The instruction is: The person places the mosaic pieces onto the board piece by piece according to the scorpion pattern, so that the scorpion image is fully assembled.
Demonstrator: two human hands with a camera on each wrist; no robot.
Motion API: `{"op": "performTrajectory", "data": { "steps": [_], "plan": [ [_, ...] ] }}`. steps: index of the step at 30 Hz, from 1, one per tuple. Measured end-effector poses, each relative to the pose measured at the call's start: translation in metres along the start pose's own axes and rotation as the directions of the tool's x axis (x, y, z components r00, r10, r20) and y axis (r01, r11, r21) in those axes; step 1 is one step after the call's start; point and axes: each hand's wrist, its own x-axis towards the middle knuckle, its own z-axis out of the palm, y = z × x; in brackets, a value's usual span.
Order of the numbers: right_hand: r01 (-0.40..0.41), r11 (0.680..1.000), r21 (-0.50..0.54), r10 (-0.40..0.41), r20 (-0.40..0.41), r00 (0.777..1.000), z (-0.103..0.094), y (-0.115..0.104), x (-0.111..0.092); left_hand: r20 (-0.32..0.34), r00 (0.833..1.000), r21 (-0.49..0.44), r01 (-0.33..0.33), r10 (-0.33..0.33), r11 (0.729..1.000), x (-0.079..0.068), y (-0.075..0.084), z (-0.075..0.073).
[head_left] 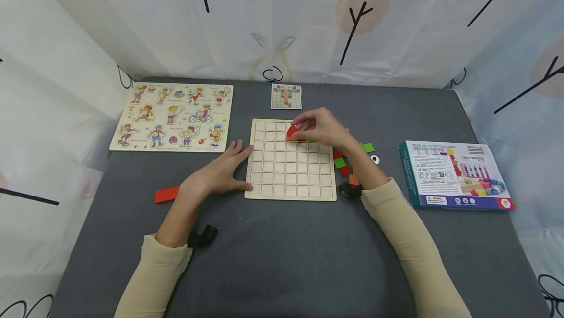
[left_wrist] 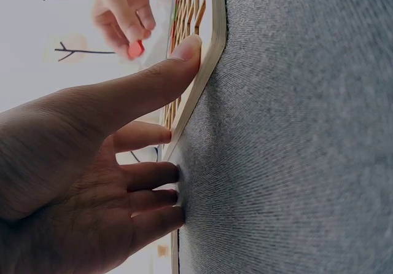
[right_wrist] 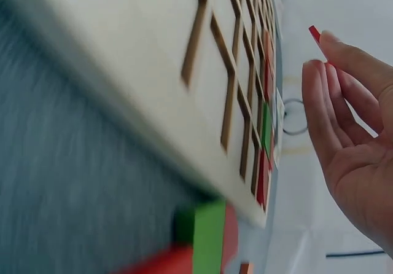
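Observation:
A wooden grid board (head_left: 279, 178) lies flat on the dark grey table. My left hand (head_left: 219, 171) rests against its left side with fingers spread, the thumb (left_wrist: 187, 48) touching the rim near the front corner. Over the far part of the board, my right hand (head_left: 323, 128) pinches a small red tile (right_wrist: 315, 35) between thumb and fingertips. The right wrist view shows this tile raised above the grid. Red and green tiles (right_wrist: 266, 126) sit in cells along the far side, partly hidden by the right hand in the head view.
Loose green, red and orange tiles (head_left: 339, 162) lie right of the board, near a white ring (head_left: 375, 159). A small pattern card (head_left: 286, 97) lies behind it. A picture board (head_left: 172, 117) and red block (head_left: 166, 195) are at left, a boxed bead set (head_left: 458, 176) at right.

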Motion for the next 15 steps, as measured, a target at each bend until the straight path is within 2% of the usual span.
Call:
{"op": "performTrajectory", "data": {
  "steps": [5,15],
  "plan": [
    [0.033,0.997,-0.069,-0.031,0.035,0.999,0.014,-0.004,0.015,0.002,1.0,0.005,0.013,-0.013,1.0,0.001,0.0,0.0],
    [-0.034,0.968,-0.251,0.038,0.01,0.999,0.032,-0.014,0.031,0.007,1.0,0.005,0.012,-0.012,1.0,0.001,0.0,0.0]
  ]
}}
